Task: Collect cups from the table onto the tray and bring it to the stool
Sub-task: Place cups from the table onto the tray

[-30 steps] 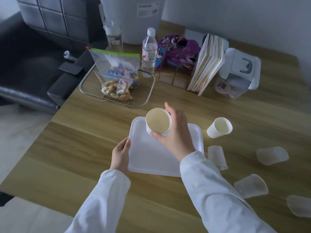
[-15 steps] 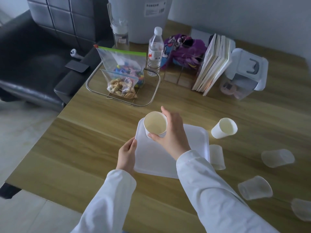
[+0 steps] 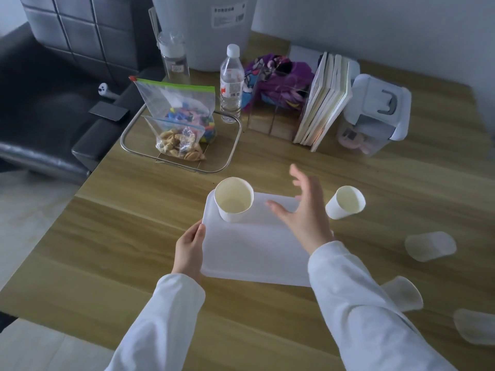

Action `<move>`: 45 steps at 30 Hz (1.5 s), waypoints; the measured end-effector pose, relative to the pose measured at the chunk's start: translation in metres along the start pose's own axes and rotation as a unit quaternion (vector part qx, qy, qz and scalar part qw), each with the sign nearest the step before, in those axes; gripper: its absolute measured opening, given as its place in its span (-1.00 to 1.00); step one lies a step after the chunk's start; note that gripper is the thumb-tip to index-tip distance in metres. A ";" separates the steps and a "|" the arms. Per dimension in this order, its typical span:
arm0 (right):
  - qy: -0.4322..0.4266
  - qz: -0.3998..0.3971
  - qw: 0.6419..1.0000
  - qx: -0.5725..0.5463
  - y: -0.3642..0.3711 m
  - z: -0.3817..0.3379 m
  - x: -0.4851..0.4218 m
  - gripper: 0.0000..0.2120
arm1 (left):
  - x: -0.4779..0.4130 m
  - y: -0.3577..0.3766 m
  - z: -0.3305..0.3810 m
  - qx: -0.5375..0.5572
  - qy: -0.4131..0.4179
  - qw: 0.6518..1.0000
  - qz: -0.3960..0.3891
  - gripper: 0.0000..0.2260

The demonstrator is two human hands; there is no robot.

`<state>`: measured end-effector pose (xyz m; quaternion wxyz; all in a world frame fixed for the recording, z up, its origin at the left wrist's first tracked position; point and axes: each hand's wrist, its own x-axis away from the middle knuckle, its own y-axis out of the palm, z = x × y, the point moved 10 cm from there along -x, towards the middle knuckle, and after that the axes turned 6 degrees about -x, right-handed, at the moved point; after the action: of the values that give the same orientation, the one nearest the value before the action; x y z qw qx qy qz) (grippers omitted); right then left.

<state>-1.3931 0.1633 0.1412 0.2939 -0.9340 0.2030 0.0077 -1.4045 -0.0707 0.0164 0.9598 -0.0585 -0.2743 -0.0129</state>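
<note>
One paper cup (image 3: 233,200) trayed; others scattered on table (image 3: 107,236).
Right hand (image 3: 302,210) spread, empty, beside tipped paper cup (image 3: 345,202); left hand (image 3: 190,250) gripped tray (image 3: 254,253); risked rolling it away.

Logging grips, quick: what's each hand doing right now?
Left hand: closed on the edge of the white plastic tray.
Right hand: open, fingers spread, holding nothing.

Dim, cool, diffuse light; soft shadows; wide-angle edge distortion; slight motion blur.
</note>
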 end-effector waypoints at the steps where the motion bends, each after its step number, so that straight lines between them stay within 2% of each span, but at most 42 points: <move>1: 0.016 0.027 1.000 0.002 -0.018 0.014 -0.002 -0.28 | -0.001 -0.001 0.001 -0.002 0.000 1.000 0.003 -0.74; 4: 0.081 0.110 0.990 0.047 -0.076 0.063 -0.003 -0.30 | -0.005 -0.002 0.002 -0.007 -0.002 1.000 0.011 -0.75; 6: 0.143 0.134 0.978 0.077 -0.104 0.097 0.001 -0.29 | -0.008 -0.003 0.000 -0.006 -0.010 1.000 0.016 -0.77; 11: 0.254 0.101 0.954 0.120 -0.119 0.158 0.001 -0.19 | -0.018 -0.004 -0.006 -0.017 -0.023 0.999 0.030 -0.81; 17: 0.267 0.059 0.950 0.150 -0.101 0.182 -0.016 -0.15 | -0.024 0.002 -0.008 -0.010 -0.037 0.998 0.042 -0.77; 22: 0.276 0.064 0.947 0.154 -0.100 0.191 -0.021 -0.18 | -0.023 0.009 -0.004 -0.007 -0.041 0.998 0.044 -0.81; 28: 0.280 0.076 0.947 0.138 -0.100 0.193 -0.020 -0.22 | -0.025 0.014 -0.004 -0.008 -0.042 0.998 0.036 -0.76; 34: 0.246 0.086 0.960 0.101 -0.111 0.166 -0.028 -0.26 | -0.024 0.016 -0.003 -0.007 -0.046 0.998 0.036 -0.78; 40: 0.099 0.067 0.991 0.060 -0.116 0.065 -0.054 -0.29 | -0.021 0.020 -0.003 -0.012 -0.039 0.999 0.020 -0.79; 45: -0.014 -0.006 1.000 -0.001 -0.076 -0.031 -0.050 -0.17 | -0.016 0.024 0.001 -0.018 -0.027 0.999 0.006 -0.75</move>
<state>-1.4134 0.2214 0.2146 0.2961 -0.9352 0.1933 0.0195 -1.4172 -0.0466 0.0060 0.9510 -0.0781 -0.2990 -0.0109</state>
